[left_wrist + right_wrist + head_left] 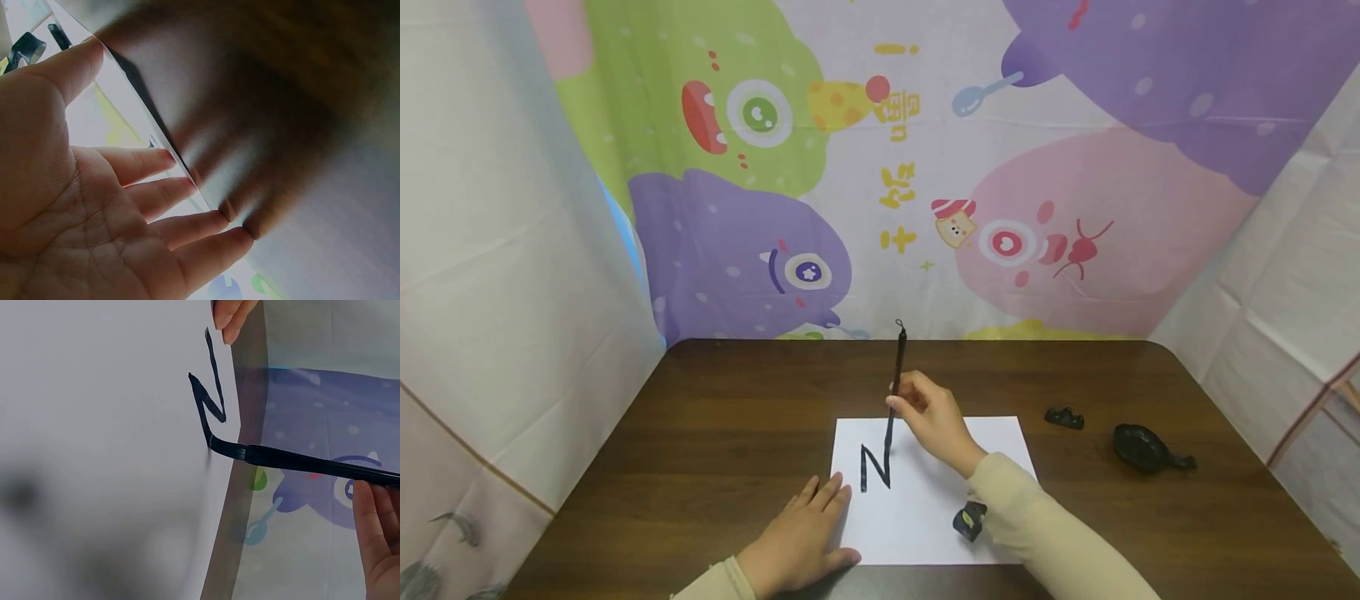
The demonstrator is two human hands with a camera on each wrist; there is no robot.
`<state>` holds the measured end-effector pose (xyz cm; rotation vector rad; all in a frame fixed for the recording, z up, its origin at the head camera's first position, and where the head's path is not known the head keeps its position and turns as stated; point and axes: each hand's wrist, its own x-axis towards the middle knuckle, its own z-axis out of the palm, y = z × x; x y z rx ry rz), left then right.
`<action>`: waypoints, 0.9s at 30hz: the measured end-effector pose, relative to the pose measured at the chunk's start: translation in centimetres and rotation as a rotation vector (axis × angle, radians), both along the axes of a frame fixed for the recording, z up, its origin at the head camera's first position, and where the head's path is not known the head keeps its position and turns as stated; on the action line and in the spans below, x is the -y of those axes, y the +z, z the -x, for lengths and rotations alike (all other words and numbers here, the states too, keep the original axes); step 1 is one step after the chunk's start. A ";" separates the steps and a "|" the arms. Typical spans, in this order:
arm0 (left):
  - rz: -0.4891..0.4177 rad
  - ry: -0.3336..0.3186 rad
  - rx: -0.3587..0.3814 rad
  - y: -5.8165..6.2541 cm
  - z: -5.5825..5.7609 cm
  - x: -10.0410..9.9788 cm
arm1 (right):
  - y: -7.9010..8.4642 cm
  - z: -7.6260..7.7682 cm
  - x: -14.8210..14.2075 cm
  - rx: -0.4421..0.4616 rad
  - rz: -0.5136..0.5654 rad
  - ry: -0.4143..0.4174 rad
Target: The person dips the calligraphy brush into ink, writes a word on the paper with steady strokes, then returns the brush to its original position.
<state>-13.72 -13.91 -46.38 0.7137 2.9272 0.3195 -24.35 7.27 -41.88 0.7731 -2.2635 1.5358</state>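
My right hand (pixel 934 417) pinches a black writing brush (pixel 898 367) that stands nearly upright, a small loop at its top end. In the right wrist view the wet brush tip (pixel 228 449) bends against the white paper (pixel 112 387), at the end of a black stroke. That stroke belongs to a letter N (pixel 876 468) in black on the left part of the sheet (pixel 925 533). My left hand (pixel 805 533) lies flat at the sheet's left edge, fingers straight and spread, its fingertips and thumb touching the paper.
A dark block with a leaf-like mark (pixel 968 522) sits on the paper beside my right sleeve. Farther right on the brown table (pixel 715 433) are a small black brush rest (pixel 1064 418) and a dark inkstone-like dish with a handle (pixel 1142 448). A printed cloth (pixel 865 292) hangs behind.
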 end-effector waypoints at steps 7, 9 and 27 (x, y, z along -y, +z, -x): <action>0.004 0.001 0.007 -0.1 0.1 0.0 | 1.0 -0.4 0.2 -0.001 0.013 0.030; 0.002 0.002 0.006 -0.1 0.1 0.0 | 1.0 -0.3 0.2 0.021 0.031 0.043; 0.000 -0.004 0.009 -0.1 0.1 0.1 | 1.4 0.2 0.3 0.015 0.009 -0.020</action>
